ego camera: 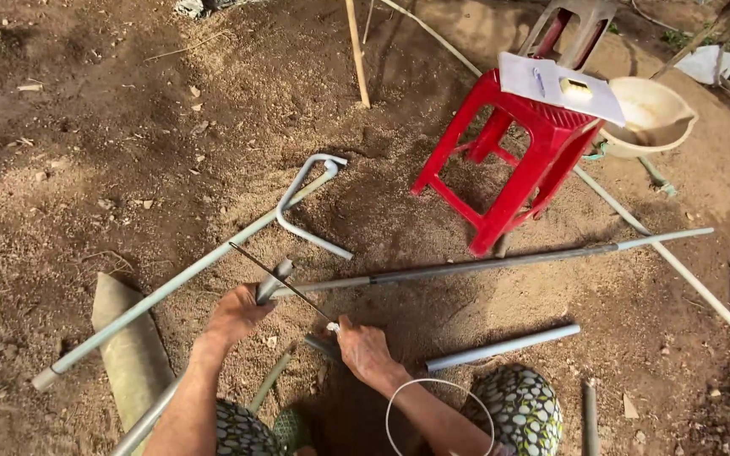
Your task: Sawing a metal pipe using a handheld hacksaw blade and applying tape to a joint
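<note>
My left hand (234,317) grips the upper end of a grey pipe (273,282) that slants up from the lower left. My right hand (363,350) holds one end of a thin dark blade (276,280). The blade lies across the pipe just above my left fist. A long grey pipe (483,263) runs to the right from beside the hands. A shorter pale pipe (504,345) lies on the dirt to the right of my right hand. A thin white wire loop (400,397) hangs by my right forearm.
A red plastic stool (509,156) stands ahead on the right with a white sheet (551,84) on it and a cream basin (652,114) behind. Another long pipe (171,287) and a bent pipe piece (297,198) lie on the left. A flat board (128,350) lies beside my left arm.
</note>
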